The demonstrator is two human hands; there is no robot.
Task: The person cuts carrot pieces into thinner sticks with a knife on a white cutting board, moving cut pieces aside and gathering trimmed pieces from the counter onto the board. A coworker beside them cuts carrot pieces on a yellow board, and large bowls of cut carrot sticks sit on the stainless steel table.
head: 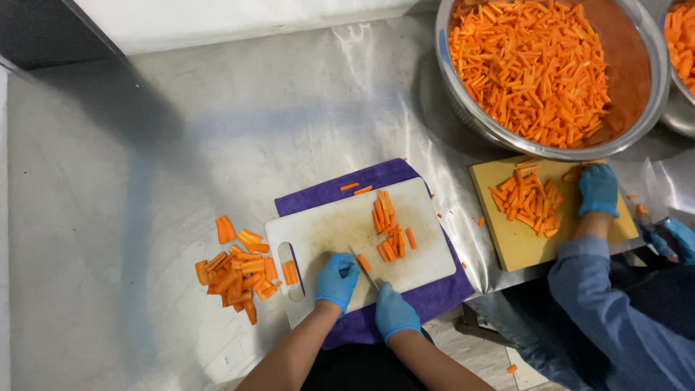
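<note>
Head view is showing the left hand (337, 281) curling down on a carrot piece (363, 262) near the front edge of the white cutting board (318, 232), while the right hand (394, 313) is gripping a knife (364, 268) beside it. Cut sticks (389, 230) are sitting mid-board. Carrot chunks (237, 272) are crowding the board's left edge; steel table (181, 145) beyond is lying open.

Left hand (337, 281) curled downward; right hand (394, 313) fisted, grip closed
</note>
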